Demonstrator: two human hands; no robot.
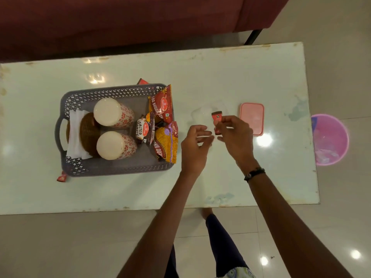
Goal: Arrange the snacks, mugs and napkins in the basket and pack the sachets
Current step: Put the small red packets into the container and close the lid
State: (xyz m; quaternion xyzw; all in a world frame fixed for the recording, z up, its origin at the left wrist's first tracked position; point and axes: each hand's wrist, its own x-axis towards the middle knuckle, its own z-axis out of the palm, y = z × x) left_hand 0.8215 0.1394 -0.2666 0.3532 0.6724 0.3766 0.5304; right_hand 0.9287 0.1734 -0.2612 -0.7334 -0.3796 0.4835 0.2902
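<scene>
Glossy scuffed table (230,77); perforated plastic basket (112,92); shiny foil snack packets (162,106); paper napkins (75,133).

sachet (62,177) half under basket (112,169), another (142,81) behind it, sofa (120,23) cropped

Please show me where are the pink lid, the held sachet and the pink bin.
pink lid (252,118): head view, centre of its top face.
held sachet (217,117): head view, upper red part above the right hand's fingers.
pink bin (331,140): head view, inside of it.

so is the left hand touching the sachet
Apart. The head view shows bare table between the open left hand and the sachet, which the right hand pinches.
</scene>
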